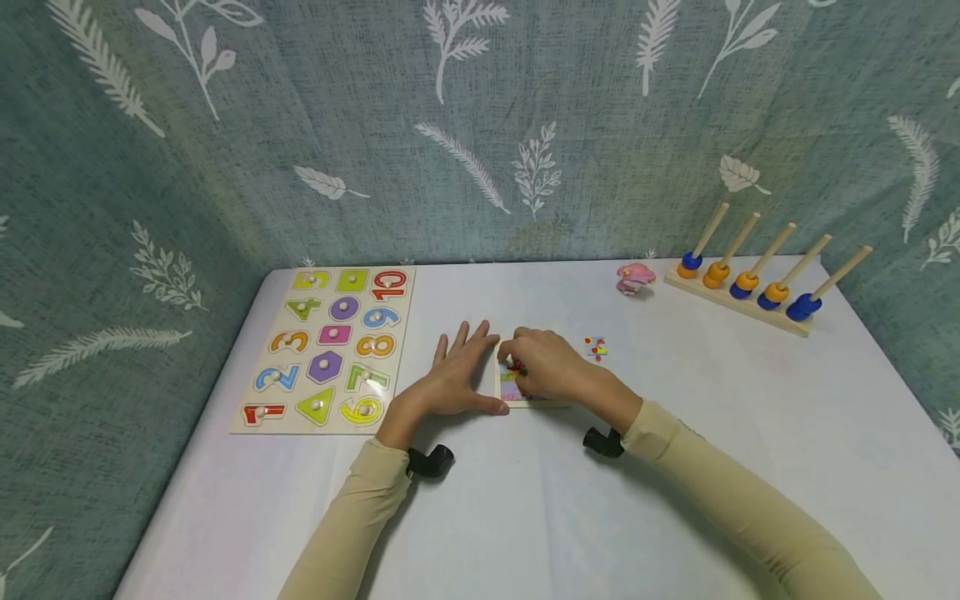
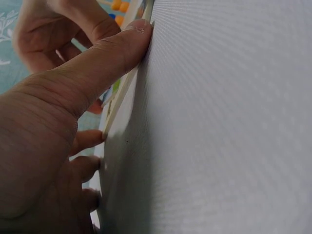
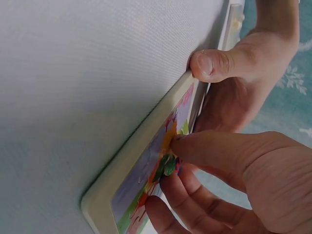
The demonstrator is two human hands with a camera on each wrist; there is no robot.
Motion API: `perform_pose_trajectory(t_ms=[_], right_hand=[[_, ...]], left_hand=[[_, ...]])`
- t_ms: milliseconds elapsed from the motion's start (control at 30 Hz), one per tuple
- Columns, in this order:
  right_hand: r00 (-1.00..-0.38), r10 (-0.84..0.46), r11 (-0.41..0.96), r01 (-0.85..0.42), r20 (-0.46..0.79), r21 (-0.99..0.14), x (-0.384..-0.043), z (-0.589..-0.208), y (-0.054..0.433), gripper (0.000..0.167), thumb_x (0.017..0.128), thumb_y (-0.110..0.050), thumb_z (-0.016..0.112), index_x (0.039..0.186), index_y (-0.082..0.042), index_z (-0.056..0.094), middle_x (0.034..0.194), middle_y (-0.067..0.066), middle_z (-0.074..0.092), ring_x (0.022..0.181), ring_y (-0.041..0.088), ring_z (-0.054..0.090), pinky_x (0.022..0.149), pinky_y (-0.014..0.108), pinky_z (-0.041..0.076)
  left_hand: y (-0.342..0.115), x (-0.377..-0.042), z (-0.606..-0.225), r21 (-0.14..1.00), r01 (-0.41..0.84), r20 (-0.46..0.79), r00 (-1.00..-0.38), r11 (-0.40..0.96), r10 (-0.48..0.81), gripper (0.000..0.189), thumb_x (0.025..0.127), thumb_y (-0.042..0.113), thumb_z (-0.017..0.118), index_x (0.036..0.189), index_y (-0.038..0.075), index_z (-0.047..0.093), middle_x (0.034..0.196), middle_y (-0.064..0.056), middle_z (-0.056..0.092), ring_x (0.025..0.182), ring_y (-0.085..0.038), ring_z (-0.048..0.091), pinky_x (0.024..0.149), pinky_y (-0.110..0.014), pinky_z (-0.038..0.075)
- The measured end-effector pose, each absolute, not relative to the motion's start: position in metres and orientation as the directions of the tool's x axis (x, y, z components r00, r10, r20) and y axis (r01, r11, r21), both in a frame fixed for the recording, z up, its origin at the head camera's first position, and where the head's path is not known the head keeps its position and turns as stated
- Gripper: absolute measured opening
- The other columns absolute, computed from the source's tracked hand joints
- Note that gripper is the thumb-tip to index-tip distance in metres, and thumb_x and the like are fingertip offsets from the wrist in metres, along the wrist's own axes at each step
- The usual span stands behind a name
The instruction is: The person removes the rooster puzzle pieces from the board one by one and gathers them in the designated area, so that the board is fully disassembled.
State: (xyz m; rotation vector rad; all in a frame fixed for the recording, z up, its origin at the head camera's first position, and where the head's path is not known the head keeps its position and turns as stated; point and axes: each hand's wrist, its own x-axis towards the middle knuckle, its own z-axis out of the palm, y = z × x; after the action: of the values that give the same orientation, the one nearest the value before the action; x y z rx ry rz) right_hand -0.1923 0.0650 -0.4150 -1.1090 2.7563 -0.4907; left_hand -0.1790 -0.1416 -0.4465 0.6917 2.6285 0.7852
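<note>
A small wooden-framed jigsaw puzzle (image 1: 508, 387) with a colourful picture lies flat on the table. My left hand (image 1: 455, 375) is spread at its left side, thumb on the near corner and forefinger by the far corner. In the right wrist view, the left thumb (image 3: 207, 63) presses on the frame (image 3: 105, 187). My right hand (image 1: 549, 364) covers much of the picture, fingers curled down. Its thumb and fingers pinch a puzzle piece with dark green on it (image 3: 168, 165) at the puzzle's surface. A loose puzzle piece (image 1: 596, 347) lies to the right.
To the left is a wooden board of knobbed numbers and shapes (image 1: 324, 350). A pink toy figure (image 1: 635, 277) stands at the back. At the back right is a peg stand (image 1: 738, 304) with blue and orange beads. A patterned curtain (image 1: 480, 167) hangs behind the white table (image 1: 510, 517).
</note>
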Motion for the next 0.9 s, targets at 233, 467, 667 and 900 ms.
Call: perform_pose_trajectory(t_ms=[233, 467, 667, 900], right_hand=[[-0.729, -0.684, 0.681, -0.642, 0.004, -0.352, -0.1911, -0.4147, 0.0647, 0.031, 0.079, -0.007, 0.079, 0.110, -0.009, 0.074, 0.093, 0.006, 0.061, 0.071, 0.015, 0.050, 0.061, 0.032, 0.044], [-0.743, -0.670, 0.689, -0.626, 0.009, -0.366, -0.1911, -0.4151, 0.0644, 0.032, 0.077, -0.014, 0.081, 0.106, -0.009, 0.068, 0.084, 0.000, 0.054, 0.068, 0.015, 0.049, 0.061, 0.033, 0.042], [-0.744, -0.666, 0.685, -0.638, 0.054, -0.352, -0.1904, -0.4171, 0.0622, 0.031, 0.078, -0.022, 0.084, 0.101, -0.010, 0.067, 0.080, -0.003, 0.051, 0.065, 0.014, 0.049, 0.058, 0.033, 0.041], [-0.741, -0.666, 0.692, -0.657, 0.087, -0.299, -0.1894, -0.4201, 0.0599, 0.025, 0.080, -0.021, 0.081, 0.099, -0.011, 0.067, 0.078, -0.002, 0.051, 0.062, 0.013, 0.047, 0.055, 0.031, 0.039]], left_hand=[[-0.1418, -0.1798, -0.4475, 0.577, 0.365, -0.151, -0.831, 0.731, 0.535, 0.111, 0.074, 0.053, 0.085, 0.159, 0.013, 0.025, 0.168, -0.008, 0.003, 0.151, -0.031, -0.011, 0.116, -0.056, -0.012], [-0.1413, -0.1798, -0.4479, 0.586, 0.369, -0.144, -0.828, 0.721, 0.541, 0.107, 0.074, 0.055, 0.085, 0.157, 0.019, 0.028, 0.167, -0.009, 0.002, 0.151, -0.032, -0.013, 0.115, -0.057, -0.013], [-0.1421, -0.1795, -0.4480, 0.583, 0.371, -0.141, -0.830, 0.723, 0.539, 0.107, 0.073, 0.055, 0.085, 0.157, 0.020, 0.028, 0.167, -0.009, 0.003, 0.151, -0.033, -0.012, 0.116, -0.057, -0.013], [-0.1427, -0.1786, -0.4476, 0.579, 0.370, -0.140, -0.833, 0.727, 0.535, 0.108, 0.074, 0.054, 0.085, 0.158, 0.018, 0.027, 0.167, -0.009, 0.003, 0.151, -0.033, -0.011, 0.116, -0.057, -0.013]])
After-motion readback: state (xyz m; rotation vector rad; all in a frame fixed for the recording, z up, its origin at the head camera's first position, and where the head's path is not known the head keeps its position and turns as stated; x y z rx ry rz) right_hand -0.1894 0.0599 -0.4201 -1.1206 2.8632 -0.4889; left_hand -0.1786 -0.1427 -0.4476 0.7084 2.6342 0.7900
